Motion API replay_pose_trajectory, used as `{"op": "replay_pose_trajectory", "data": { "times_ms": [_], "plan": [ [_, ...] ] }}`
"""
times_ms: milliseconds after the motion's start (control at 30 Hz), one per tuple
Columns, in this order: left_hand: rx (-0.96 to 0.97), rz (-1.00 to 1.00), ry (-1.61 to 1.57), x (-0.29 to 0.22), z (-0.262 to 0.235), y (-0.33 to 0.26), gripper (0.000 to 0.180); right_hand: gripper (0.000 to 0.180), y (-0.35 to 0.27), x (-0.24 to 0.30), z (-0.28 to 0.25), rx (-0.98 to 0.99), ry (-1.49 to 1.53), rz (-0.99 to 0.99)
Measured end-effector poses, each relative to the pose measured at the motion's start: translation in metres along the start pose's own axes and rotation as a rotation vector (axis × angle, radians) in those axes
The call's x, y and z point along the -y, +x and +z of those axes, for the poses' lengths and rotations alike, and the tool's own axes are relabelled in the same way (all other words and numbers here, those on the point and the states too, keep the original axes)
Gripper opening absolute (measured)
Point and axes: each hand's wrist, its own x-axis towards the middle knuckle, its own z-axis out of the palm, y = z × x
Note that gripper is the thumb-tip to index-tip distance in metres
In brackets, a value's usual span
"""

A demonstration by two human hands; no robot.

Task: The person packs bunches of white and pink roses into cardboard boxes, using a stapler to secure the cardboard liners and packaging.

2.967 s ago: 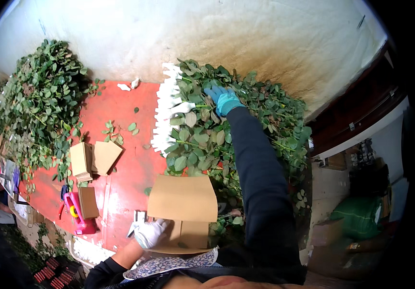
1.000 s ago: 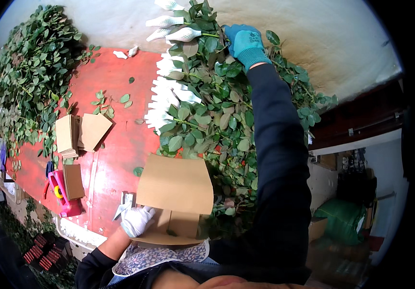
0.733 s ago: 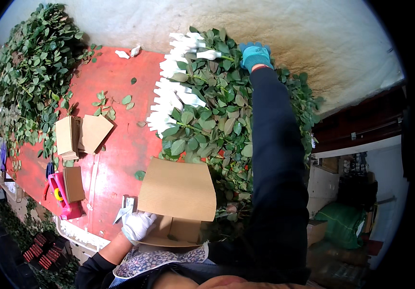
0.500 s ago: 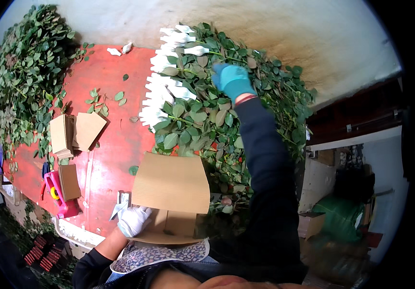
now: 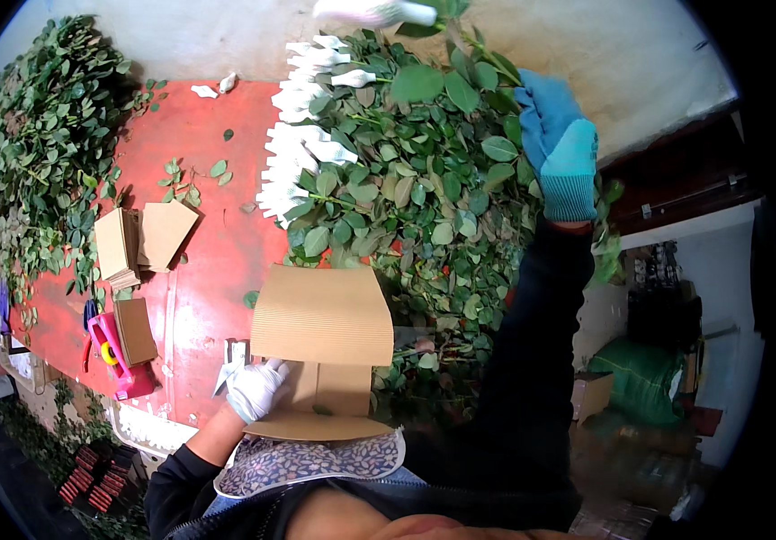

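Observation:
My right hand, in a blue-teal glove, is closed round a leafy rose stem at the upper right. That stem's bud, sleeved in white, points left at the top edge. Below it lies a pile of leafy stems with white-sleeved buds lined up on its left side. My left hand, white-gloved, grips the left edge of a folded corrugated cardboard sheet in front of me. A grey metal piece stands beside that hand.
Cut cardboard pieces and a cardboard stack lie on the red table, next to a pink tape dispenser. A tall heap of foliage stands at the left. The wall bounds the far side.
My right hand has moved up and right from the pile, lifting a rose stem whose bud now swings over the pile. My left hand stays on the cardboard.

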Motion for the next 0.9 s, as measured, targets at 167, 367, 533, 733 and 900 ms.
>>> {"op": "replay_pose_trajectory", "data": {
  "times_ms": [167, 367, 533, 733, 900],
  "plan": [
    [0.053, -0.003, 0.035, -0.001, -0.002, 0.000, 0.031, 0.027, -0.025, -0.043, 0.104, 0.137, 0.594, 0.509],
    [0.024, 0.012, 0.107, 0.006, 0.006, -0.002, 0.032, 0.035, -0.056, -0.098, 0.177, 0.381, 0.105, 0.459],
    [0.030, 0.002, 0.033, 0.002, 0.001, 0.000, 0.034, 0.040, -0.082, -0.026, 0.110, 0.304, -0.054, 0.299],
    [0.103, 0.001, 0.034, 0.000, -0.002, 0.003, 0.048, 0.055, -0.146, -0.008, 0.142, 0.642, -0.292, 0.124],
    [0.005, 0.059, 0.107, -0.005, -0.011, 0.005, 0.040, 0.075, -0.134, -0.003, 0.203, 0.759, -0.278, 0.154]
  ]
}}
